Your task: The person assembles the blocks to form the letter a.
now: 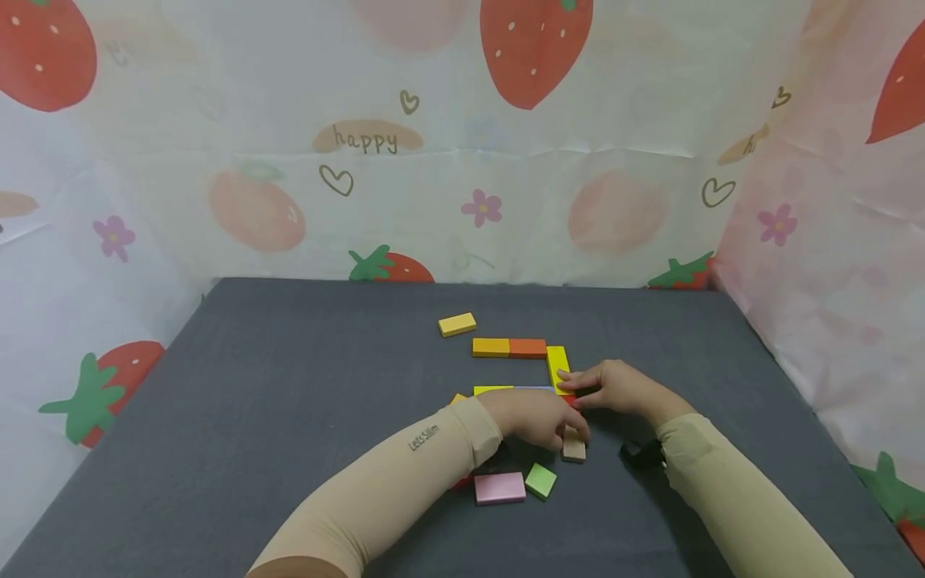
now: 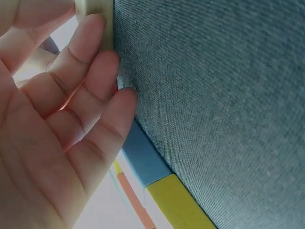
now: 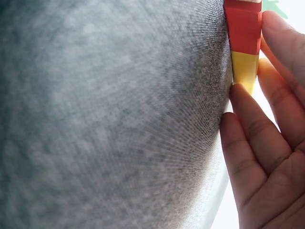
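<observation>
My left hand pinches a small pale wooden block between thumb and forefinger, at the near end of a row of blocks. In the left wrist view the fingertips lie along this wooden block. My right hand touches the corner of the row with fairly straight fingers, beside a red block and a yellow block. The left hand partly hides a line of a yellow block and a blue block that meets the red one.
Beyond the hands, an amber block and an orange block join end to end. A loose yellow block lies farther back. Nearer me are a pink block and a green block. The left sleeve partly covers other blocks.
</observation>
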Action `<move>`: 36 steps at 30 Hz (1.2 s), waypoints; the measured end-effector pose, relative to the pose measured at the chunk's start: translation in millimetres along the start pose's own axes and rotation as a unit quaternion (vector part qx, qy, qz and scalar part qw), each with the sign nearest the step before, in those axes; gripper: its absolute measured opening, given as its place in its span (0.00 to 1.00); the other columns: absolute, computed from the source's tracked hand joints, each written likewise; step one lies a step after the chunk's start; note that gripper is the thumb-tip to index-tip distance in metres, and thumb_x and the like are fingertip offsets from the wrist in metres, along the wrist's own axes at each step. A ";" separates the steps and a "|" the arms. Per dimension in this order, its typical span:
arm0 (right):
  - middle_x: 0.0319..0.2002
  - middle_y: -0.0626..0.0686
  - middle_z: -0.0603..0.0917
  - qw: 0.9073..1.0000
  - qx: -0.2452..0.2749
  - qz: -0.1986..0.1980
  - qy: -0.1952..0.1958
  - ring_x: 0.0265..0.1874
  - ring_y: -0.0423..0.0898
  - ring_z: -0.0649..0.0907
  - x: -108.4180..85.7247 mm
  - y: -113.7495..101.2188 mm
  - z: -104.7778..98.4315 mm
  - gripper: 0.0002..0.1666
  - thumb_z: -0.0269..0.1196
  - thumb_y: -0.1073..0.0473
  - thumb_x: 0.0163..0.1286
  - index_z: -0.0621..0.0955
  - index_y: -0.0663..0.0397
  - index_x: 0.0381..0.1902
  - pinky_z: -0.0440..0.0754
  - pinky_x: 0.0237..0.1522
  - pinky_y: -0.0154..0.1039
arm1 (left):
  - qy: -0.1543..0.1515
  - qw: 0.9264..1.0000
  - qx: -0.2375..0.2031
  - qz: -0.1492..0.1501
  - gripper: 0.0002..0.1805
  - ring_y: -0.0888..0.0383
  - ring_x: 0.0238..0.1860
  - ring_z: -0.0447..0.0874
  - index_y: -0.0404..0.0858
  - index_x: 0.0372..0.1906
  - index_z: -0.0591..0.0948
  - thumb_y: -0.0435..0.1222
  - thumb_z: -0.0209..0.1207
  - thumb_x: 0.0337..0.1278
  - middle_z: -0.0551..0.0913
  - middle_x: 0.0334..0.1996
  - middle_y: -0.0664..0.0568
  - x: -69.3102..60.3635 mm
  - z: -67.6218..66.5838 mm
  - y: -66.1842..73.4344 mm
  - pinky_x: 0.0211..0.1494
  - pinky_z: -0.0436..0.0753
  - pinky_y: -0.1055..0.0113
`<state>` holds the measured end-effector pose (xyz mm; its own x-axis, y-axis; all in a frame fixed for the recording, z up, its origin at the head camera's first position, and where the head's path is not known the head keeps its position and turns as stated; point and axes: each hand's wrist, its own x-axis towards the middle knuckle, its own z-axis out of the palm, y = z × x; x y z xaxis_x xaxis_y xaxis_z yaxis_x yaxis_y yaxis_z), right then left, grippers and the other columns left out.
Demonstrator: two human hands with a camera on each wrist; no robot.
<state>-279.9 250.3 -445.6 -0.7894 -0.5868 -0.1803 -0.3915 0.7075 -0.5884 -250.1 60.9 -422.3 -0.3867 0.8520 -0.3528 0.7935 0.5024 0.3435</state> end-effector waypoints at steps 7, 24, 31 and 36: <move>0.57 0.48 0.74 1.000 0.004 0.006 -0.001 0.57 0.49 0.73 0.7 -0.6 0.8 0.24 0.66 0.52 0.56 0.79 0.45 0.53 0.71 0.54 0.48 | 0.001 1.000 -0.001 0.029 0.23 0.66 0.38 0.74 0.53 0.57 0.76 0.30 0.53 0.57 0.79 0.43 0.62 -3.4 -0.3 -6.0 0.44 0.72 0.75; 0.57 0.47 0.74 1.000 0.010 0.023 0.001 0.59 0.50 0.72 0.2 -1.6 1.6 0.24 0.65 0.52 0.57 0.78 0.44 0.53 0.72 0.53 0.47 | 0.079 0.996 -0.049 0.000 0.20 0.68 0.30 0.72 0.48 0.55 0.75 0.36 0.59 0.55 0.77 0.29 0.62 -27.3 14.6 -15.2 0.35 0.71 0.77; 0.57 0.48 0.75 1.000 0.004 0.017 0.002 0.58 0.50 0.72 -0.4 -1.3 1.0 0.24 0.65 0.52 0.57 0.79 0.45 0.53 0.72 0.53 0.48 | 0.038 0.999 0.002 0.025 0.28 0.68 0.30 0.72 0.55 0.61 0.69 0.43 0.61 0.54 0.75 0.29 0.63 -10.6 14.9 -9.1 0.33 0.71 0.77; 0.57 0.48 0.74 1.000 0.006 0.014 -0.002 0.58 0.50 0.72 -0.8 -2.2 0.2 0.24 0.65 0.53 0.57 0.78 0.45 0.53 0.73 0.52 0.47 | 0.025 0.998 0.048 0.034 0.25 0.68 0.33 0.73 0.53 0.58 0.72 0.46 0.61 0.53 0.77 0.33 0.63 -0.7 12.3 -5.6 0.37 0.71 0.78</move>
<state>-278.3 249.1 -444.2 -0.7986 -0.5677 -0.1999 -0.3634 0.7196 -0.5917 -248.5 55.6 -434.7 -0.3525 0.8910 -0.2862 0.8586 0.4296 0.2799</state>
